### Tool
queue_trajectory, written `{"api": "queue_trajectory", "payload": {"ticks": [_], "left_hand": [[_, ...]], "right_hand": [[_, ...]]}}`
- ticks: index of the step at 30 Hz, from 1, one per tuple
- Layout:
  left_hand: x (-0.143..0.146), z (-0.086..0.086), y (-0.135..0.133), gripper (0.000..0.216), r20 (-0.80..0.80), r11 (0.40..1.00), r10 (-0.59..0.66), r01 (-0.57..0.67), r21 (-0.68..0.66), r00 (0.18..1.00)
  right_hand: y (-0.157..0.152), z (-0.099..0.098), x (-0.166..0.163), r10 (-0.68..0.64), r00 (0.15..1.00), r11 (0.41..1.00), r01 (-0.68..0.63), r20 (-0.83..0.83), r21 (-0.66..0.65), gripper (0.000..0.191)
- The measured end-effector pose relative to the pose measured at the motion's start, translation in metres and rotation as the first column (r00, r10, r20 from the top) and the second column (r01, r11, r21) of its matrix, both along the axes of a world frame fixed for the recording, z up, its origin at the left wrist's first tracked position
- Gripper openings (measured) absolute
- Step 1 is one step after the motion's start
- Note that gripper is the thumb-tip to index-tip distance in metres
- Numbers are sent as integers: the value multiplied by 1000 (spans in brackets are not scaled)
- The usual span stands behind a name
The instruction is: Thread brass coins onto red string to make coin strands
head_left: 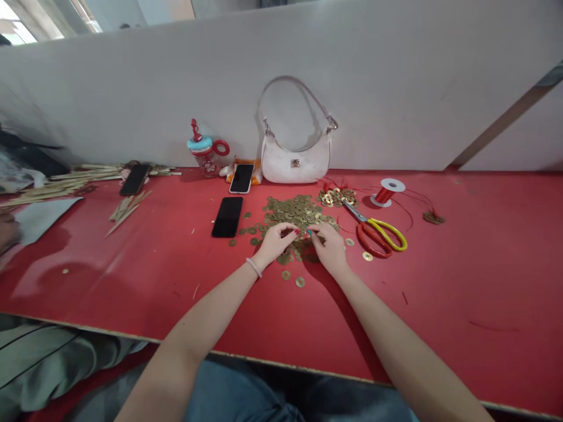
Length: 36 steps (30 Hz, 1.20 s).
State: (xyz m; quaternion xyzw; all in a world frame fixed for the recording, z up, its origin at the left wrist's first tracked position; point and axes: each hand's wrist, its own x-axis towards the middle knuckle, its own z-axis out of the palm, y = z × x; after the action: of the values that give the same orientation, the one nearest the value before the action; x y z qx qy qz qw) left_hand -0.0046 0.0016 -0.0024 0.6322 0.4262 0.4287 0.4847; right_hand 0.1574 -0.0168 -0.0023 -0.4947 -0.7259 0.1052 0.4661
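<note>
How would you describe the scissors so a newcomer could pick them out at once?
On the red table, find the coin pile, then the spool to its right. On the person's side of that spool lie the scissors. Unlike those neighbours, they have a yellow handle beside a red one.

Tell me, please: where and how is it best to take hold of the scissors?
Probably by the yellow-and-red handles, with the right hand coming from the near right side. The scissors lie flat, handles angled to the near right, while the blades point away, toward the smaller coin pile.
</note>
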Motion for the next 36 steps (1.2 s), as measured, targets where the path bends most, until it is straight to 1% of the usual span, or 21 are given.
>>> {"api": "queue_trajectory", "payload": {"ticks": [2,4,5,7,10,13,17,20,24,27,29,32,36], "left_hand": [[-1,0,0,19,-13,1000,-23,23,-4,1000],[-1,0,-1,19,-22,999,-41,41,-19,999],[-2,-1,-2,20,-23,999,-39,39,-27,999],[-3,-1,-3,21,-17,999,-20,19,-48,1000],[-5,0,-6,24,2,998,3,-3,-69,1000],[-6,2,-8,23,11,998,31,-30,-48,999],[-5,5,-9,23,-24,997,67,-67,-31,997],[-2,4,-8,20,-67,998,68,-68,11,995],[1,4,-7,17,-138,998,21,-13,59,990],[1,7,-7,17,-170,996,12,2,85,985],[0,8,-8,17,-195,995,-9,29,98,981],[-2,7,-9,18,-207,994,-32,53,94,978],[-3,7,-10,20,-190,996,-37,53,77,981]], "right_hand": [[-1,1,1,-48,999,998,48,-21,28,15],[-3,3,1,-48,999,997,49,-25,52,14],[-4,3,1,-23,1000,998,23,-8,53,13],[-7,4,-1,66,995,997,-68,75,26,11],[-9,2,-3,177,966,984,-175,189,-28,12],[-9,0,-4,217,961,976,-212,170,-48,17],[-7,2,-1,249,958,968,-245,139,-44,22],[-6,1,2,223,968,975,-222,115,-14,23],[-2,-2,2,88,993,994,-93,76,61,23],[1,-4,-1,54,997,996,-58,56,69,22],[4,-4,-3,77,996,996,-79,48,46,22],[9,-5,-5,124,992,991,-124,-4,-49,24],[13,-6,-4,121,976,961,-161,-183,-224,20]]}}
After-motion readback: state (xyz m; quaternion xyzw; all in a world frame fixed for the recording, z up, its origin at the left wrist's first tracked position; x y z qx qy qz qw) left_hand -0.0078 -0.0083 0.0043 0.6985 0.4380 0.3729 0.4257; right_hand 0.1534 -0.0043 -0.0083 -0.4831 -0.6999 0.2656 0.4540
